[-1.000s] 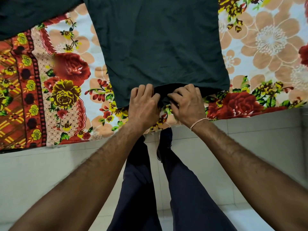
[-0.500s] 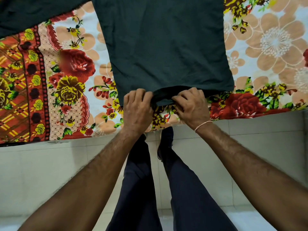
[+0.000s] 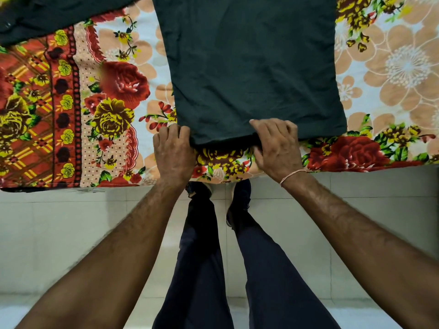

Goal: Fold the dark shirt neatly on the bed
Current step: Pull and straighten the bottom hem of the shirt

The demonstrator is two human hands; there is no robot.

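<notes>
The dark shirt point(image 3: 251, 67) lies flat on the floral bedsheet point(image 3: 114, 110), its hem near the bed's front edge. My left hand point(image 3: 174, 150) grips the hem at its left corner, fingers curled over the cloth. My right hand point(image 3: 276, 146) grips the hem further right, fingers on top and thumb under the edge. The hem between my hands is lifted slightly, showing a dark gap. The shirt's upper part runs out of view at the top.
Another dark cloth point(image 3: 47, 17) lies at the top left of the bed. The bed's front edge point(image 3: 356, 168) meets a pale tiled floor point(image 3: 59, 233). My legs and shoes point(image 3: 240, 203) stand right against the bed.
My hands, close together at the hem's middle before, have slid apart along the hem; the left now sits at the left corner and the right further right.
</notes>
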